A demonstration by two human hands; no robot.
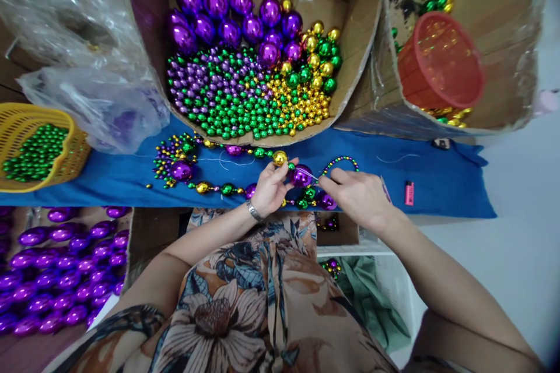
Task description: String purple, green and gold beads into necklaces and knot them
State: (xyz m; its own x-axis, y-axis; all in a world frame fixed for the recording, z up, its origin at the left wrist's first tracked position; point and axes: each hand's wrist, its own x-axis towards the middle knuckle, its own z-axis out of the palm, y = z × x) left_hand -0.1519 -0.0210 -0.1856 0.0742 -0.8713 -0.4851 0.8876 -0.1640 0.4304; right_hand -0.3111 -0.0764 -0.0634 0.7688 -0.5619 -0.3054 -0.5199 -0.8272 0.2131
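My left hand, with a metal band at its wrist, pinches a strand of beads between thumb and fingers, close to a gold bead and a small green bead. A large purple bead sits on the strand between my hands. White thread runs from that bead to my right hand, whose closed fingertips grip it. The strung bead garland loops leftward across the blue cloth. Behind my right hand lies a ring of small beads, partly covered by it.
Ahead, a cardboard box holds loose purple, green and gold beads. Right of it, a red basket lies tipped in another box. A yellow basket with green beads stands left. Loose beads and a pink lighter lie on the cloth.
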